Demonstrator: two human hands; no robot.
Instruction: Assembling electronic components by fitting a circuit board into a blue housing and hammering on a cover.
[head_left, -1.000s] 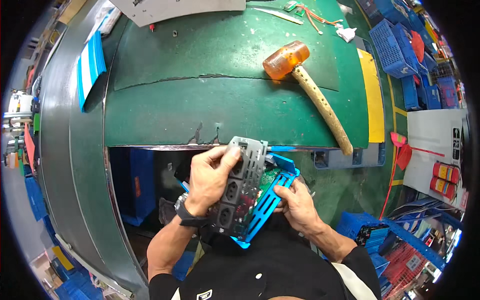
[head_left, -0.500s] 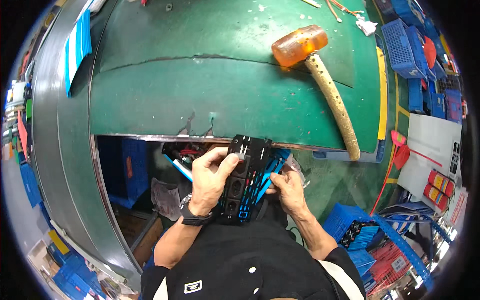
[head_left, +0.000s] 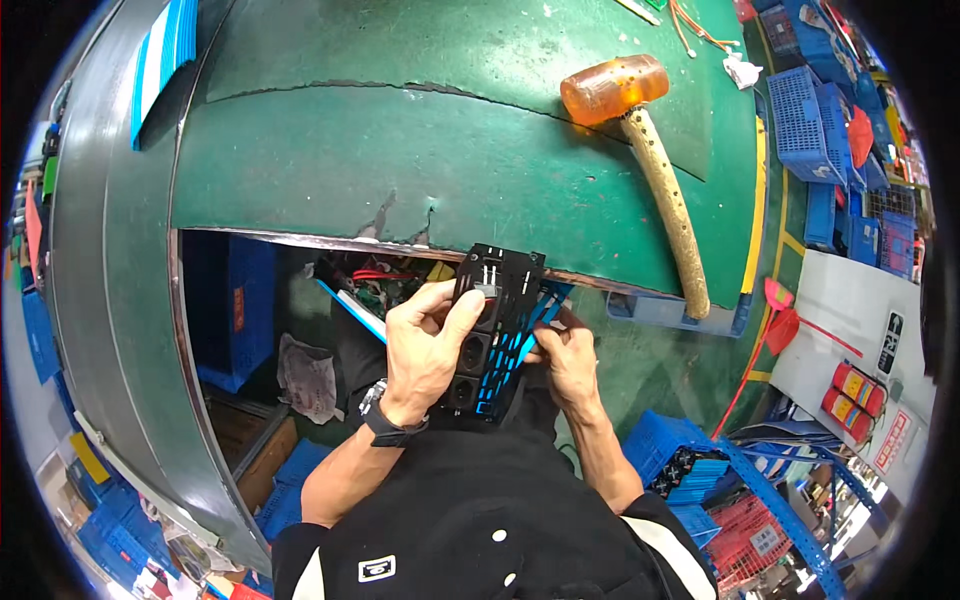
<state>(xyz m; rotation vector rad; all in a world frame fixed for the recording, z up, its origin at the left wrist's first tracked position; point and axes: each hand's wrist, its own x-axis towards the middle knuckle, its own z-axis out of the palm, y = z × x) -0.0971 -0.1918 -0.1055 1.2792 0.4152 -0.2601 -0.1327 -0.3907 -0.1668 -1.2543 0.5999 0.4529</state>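
A long black slotted panel [head_left: 510,320] with square recesses and blue showing through its slots is held upright in front of my body, its top end at the table's front edge. My left hand [head_left: 425,345] grips its left side, thumb pressed near a small light grey piece [head_left: 487,290] close to the top. Behind the panel's right side run blue strips [head_left: 540,328]. My right hand [head_left: 570,365] is closed on them, its fingertips partly hidden. A mallet [head_left: 662,170] with an amber head and a worn wooden handle lies on the green tabletop [head_left: 330,160], right of the panel.
Blue-and-white strips [head_left: 165,60] are stacked at the far left. Wires [head_left: 690,25] and a crumpled white scrap [head_left: 741,71] lie at the back right. Below the table edge are a blue crate [head_left: 250,310] and a crumpled plastic bag [head_left: 307,378]. Blue baskets [head_left: 665,450] stand at right.
The view has shifted slightly. The panel's top end now overlaps the table edge more. Both hands keep their hold, and the mallet lies as before.
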